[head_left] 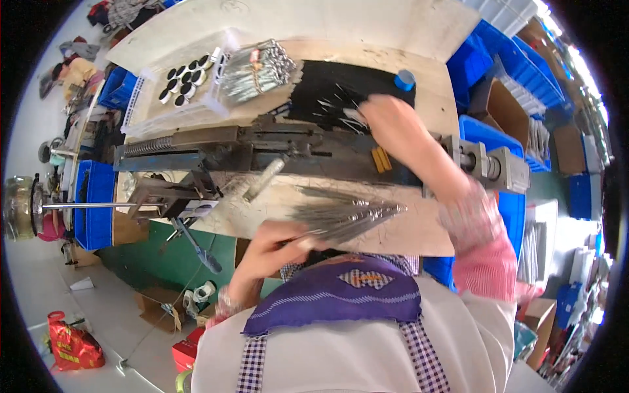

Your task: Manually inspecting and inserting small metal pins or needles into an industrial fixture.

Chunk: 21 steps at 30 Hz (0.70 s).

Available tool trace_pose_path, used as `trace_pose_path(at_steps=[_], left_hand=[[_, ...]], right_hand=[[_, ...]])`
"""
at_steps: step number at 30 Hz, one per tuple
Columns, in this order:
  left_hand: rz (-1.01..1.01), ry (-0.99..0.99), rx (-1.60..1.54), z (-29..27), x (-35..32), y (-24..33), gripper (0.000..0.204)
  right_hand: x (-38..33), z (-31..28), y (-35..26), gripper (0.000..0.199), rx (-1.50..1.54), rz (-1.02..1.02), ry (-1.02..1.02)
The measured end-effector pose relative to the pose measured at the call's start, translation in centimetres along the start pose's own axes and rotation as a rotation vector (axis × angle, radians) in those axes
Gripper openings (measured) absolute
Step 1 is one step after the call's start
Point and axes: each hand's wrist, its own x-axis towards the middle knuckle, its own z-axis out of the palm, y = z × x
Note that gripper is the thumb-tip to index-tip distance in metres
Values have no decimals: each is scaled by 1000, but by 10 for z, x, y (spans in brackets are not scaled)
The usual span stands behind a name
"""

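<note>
My right hand [392,118] reaches over a black mat [314,92] behind a long metal fixture [275,147]. Its fingers are pressed together, and a small pale thing shows blurred at their tips. Several thin, shiny pieces lie scattered on the mat beside it. Close to my body, my left hand [272,249] is curled at the near end of a loose pile of thin grey metal rods [354,213]. Thumb and forefinger come together there; what they hold, if anything, cannot be made out. A silver cylindrical handle [265,178] sticks out from the fixture toward me.
At the back left, a clear plastic basket [147,108] holds several black-and-white cylinders. Beside it lie bundled silver rods [259,72]. A blue round cap [405,80] stands on the mat's far right corner. Blue bins [92,203] flank the wooden table.
</note>
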Motion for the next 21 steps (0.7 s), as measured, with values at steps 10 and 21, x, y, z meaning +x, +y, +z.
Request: trace_pose_path(at_steps=[10,21], left_hand=[[-20,31,646,38,153,-25,24],[536,55,1627,-8,124,30,16]], right_hand=[[-59,-37,17,22,390,-57,116],[-22,-5,-19,10,408,-302,380]])
